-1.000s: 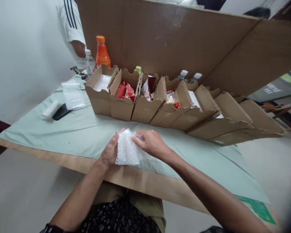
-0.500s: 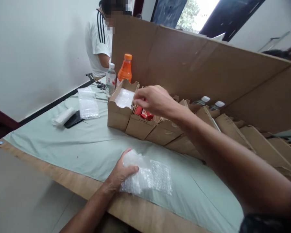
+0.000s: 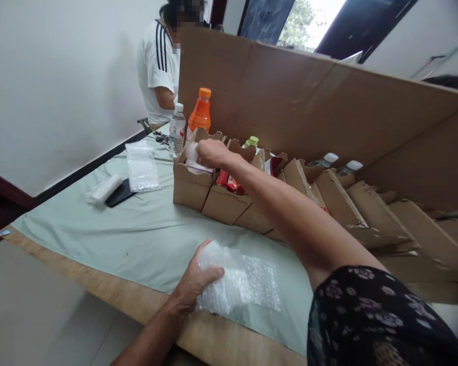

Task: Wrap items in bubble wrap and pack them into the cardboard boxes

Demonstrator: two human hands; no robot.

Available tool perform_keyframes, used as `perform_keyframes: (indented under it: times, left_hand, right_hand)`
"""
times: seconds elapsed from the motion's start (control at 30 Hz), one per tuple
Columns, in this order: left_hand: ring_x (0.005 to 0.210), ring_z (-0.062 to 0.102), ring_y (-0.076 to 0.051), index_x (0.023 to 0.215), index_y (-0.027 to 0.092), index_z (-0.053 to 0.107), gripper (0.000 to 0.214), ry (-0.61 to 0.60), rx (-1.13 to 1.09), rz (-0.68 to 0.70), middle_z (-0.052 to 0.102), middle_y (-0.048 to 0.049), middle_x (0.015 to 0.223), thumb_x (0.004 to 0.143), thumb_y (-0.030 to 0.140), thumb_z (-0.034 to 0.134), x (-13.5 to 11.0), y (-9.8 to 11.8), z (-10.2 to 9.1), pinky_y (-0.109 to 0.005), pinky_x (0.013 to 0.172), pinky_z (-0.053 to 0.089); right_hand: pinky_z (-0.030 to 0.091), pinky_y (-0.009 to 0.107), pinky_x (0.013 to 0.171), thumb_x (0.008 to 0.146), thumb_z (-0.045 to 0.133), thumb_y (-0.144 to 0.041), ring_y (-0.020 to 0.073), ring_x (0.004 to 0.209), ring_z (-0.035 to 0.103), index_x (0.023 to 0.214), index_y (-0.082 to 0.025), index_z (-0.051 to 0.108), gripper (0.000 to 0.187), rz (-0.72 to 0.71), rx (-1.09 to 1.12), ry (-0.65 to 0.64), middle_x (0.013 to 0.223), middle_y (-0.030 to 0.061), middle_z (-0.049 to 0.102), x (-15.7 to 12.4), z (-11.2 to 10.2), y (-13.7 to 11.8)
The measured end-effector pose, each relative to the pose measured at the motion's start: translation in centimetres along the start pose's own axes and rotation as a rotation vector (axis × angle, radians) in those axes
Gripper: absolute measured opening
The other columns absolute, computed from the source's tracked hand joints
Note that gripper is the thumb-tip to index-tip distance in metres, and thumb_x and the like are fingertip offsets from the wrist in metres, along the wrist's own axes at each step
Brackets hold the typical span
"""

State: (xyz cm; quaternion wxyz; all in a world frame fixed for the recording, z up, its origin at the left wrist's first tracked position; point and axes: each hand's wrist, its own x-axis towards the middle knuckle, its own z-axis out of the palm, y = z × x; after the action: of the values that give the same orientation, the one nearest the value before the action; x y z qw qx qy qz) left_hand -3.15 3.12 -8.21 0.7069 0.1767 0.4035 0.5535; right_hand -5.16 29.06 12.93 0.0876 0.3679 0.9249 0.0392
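My left hand (image 3: 194, 282) presses on a rolled bundle of bubble wrap (image 3: 236, 282) near the front edge of the table, fingers curled round its left end. My right hand (image 3: 209, 151) reaches far forward into the leftmost cardboard bin (image 3: 189, 185) and pinches a white sheet (image 3: 193, 155) lying in it. The bin beside it holds red packets (image 3: 229, 182).
A row of open cardboard bins (image 3: 328, 198) runs to the right before a tall cardboard wall (image 3: 309, 107). An orange bottle (image 3: 200, 113) and a water bottle (image 3: 176, 129) stand behind. Bubble-wrap bags (image 3: 141, 165), a white roll (image 3: 103, 189) and a dark phone (image 3: 119, 193) lie left. A person in a white shirt (image 3: 156, 71) sits beyond.
My right hand left the bubble wrap, reached up over the bins and now grips the white sheet in the leftmost bin. My left hand stays on the bundle.
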Motion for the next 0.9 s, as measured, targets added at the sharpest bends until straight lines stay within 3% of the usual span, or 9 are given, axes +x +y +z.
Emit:
perform_keyframes:
  times: [0.1, 0.23, 0.33, 0.43, 0.53, 0.6, 0.67, 0.77, 0.9]
  left_hand:
    - [0.104, 0.068, -0.028, 0.155, 0.021, 0.04, 0.116, 0.002, -0.03, 0.036, 0.071, -0.0113, 0.12, 0.057, 0.048, 0.096, 0.0, 0.2, 0.2, -0.036, 0.091, 0.052]
    - [0.103, 0.069, -0.027, 0.148, 0.017, 0.048, 0.112, 0.083, -0.077, 0.112, 0.072, -0.0104, 0.117, 0.052, 0.044, 0.099, -0.4, 0.9, 0.6, -0.035, 0.092, 0.053]
    - [0.102, 0.07, -0.025, 0.146, 0.018, 0.049, 0.108, 0.174, -0.082, 0.169, 0.072, -0.0092, 0.117, 0.053, 0.039, 0.099, -1.0, 1.2, 1.0, -0.034, 0.091, 0.054]
    - [0.105, 0.07, -0.026, 0.145, 0.02, 0.051, 0.104, 0.183, -0.139, 0.226, 0.073, -0.0081, 0.121, 0.055, 0.037, 0.098, -1.8, 1.3, 1.2, -0.034, 0.092, 0.055]
    - [0.113, 0.07, -0.032, 0.138, 0.018, 0.057, 0.095, 0.163, -0.229, 0.225, 0.074, -0.0096, 0.121, 0.058, 0.054, 0.094, -3.0, 1.7, 1.0, -0.038, 0.094, 0.057]
    - [0.118, 0.069, -0.035, 0.136, 0.017, 0.058, 0.095, 0.142, -0.259, 0.187, 0.075, -0.0118, 0.121, 0.062, 0.071, 0.086, -4.1, 1.9, 0.8, -0.041, 0.094, 0.058]
    - [0.117, 0.069, -0.034, 0.141, 0.019, 0.054, 0.1, 0.137, -0.241, 0.183, 0.074, -0.0116, 0.123, 0.062, 0.072, 0.086, -4.9, 2.0, 0.8, -0.041, 0.094, 0.058]
    - [0.101, 0.074, -0.026, 0.142, 0.022, 0.054, 0.099, 0.2, -0.127, 0.2, 0.077, -0.0066, 0.113, 0.056, 0.047, 0.097, -5.8, 1.8, 0.8, -0.035, 0.087, 0.059]
    - [0.075, 0.074, -0.022, 0.112, 0.01, 0.071, 0.067, 0.274, -0.071, 0.176, 0.077, -0.0054, 0.086, 0.055, 0.034, 0.096, -7.5, 3.0, 0.0, -0.029, 0.07, 0.058]
  right_hand:
    - [0.053, 0.035, 0.084, 0.096, 0.048, -0.013, 0.0269, 0.101, 0.071, 0.11, -0.006, 0.07, 0.028, 0.114, 0.112, 0.247, 0.109, 0.0191, 0.074, -3.8, -2.6, 1.7]
    - [0.052, 0.036, 0.081, 0.1, 0.048, -0.024, 0.0244, 0.094, 0.067, 0.104, -0.011, 0.07, 0.026, 0.078, 0.265, 0.532, 0.096, 0.0086, 0.073, -13.4, -4.0, 1.6]
    - [0.051, 0.042, 0.088, 0.095, 0.056, -0.021, 0.0277, 0.1, 0.066, 0.103, -0.017, 0.071, 0.018, 0.053, 0.199, 0.508, 0.102, 0.0085, 0.074, -21.1, -1.1, -1.4]
    - [0.049, 0.045, 0.091, 0.09, 0.057, -0.013, 0.0287, 0.103, 0.065, 0.103, -0.02, 0.071, 0.02, -0.091, 0.101, 0.332, 0.127, 0.0137, 0.072, -26.4, 4.6, -5.6]
    - [0.05, 0.042, 0.085, 0.087, 0.055, -0.006, 0.0277, 0.1, 0.065, 0.118, -0.015, 0.067, 0.035, -0.178, 0.107, 0.175, 0.14, 0.0176, 0.065, -28.6, 10.2, -8.7]
    - [0.05, 0.044, 0.085, 0.085, 0.053, -0.004, 0.0296, 0.104, 0.064, 0.128, -0.011, 0.063, 0.045, -0.159, 0.149, 0.156, 0.144, 0.0202, 0.061, -29.0, 12.4, -9.9]
    - [0.051, 0.048, 0.089, 0.084, 0.053, -0.007, 0.0327, 0.11, 0.062, 0.134, -0.009, 0.06, 0.05, -0.152, 0.186, 0.164, 0.149, 0.0228, 0.057, -29.3, 13.1, -10.7]
    - [0.05, 0.053, 0.093, 0.083, 0.057, -0.016, 0.0371, 0.115, 0.06, 0.135, -0.006, 0.059, 0.053, -0.202, 0.253, 0.162, 0.152, 0.0269, 0.052, -29.9, 12.9, -11.5]
    - [0.049, 0.053, 0.104, 0.085, 0.064, -0.027, 0.0342, 0.127, 0.058, 0.135, -0.017, 0.062, 0.051, -0.32, 0.523, 0.236, 0.157, 0.0181, 0.051, -31.2, 12.6, -11.1]
